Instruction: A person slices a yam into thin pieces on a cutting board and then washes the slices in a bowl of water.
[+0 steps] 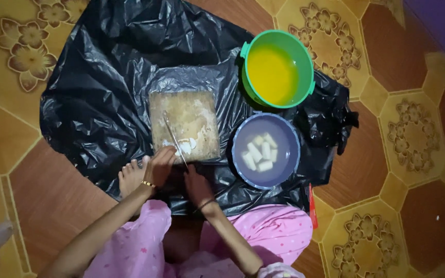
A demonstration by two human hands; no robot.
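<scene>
On the left, the left hand (pixel 159 163) rests at the near edge of the wooden cutting board (pixel 184 125), fingers curled down on the white piece (pixel 186 144) it steadies – closed on it as far as the view shows. Just right of it the right hand (pixel 198 184) is closed around the handle of the knife (pixel 175 139), whose thin blade runs up across the board.

To do this cut well, I judge the left fingertips should stay tucked back from the blade, the piece kept flat so it cannot roll, and the board kept from sliding on the slick black plastic sheet (pixel 99 98) spread on the floor.

Counted left to right: one board, one knife, one or two white pieces on the board – too small to tell apart; one grey-blue bowl (pixel 266 149) of water with about five white sticks; one green bowl (pixel 277 68) of yellow liquid behind it.
</scene>
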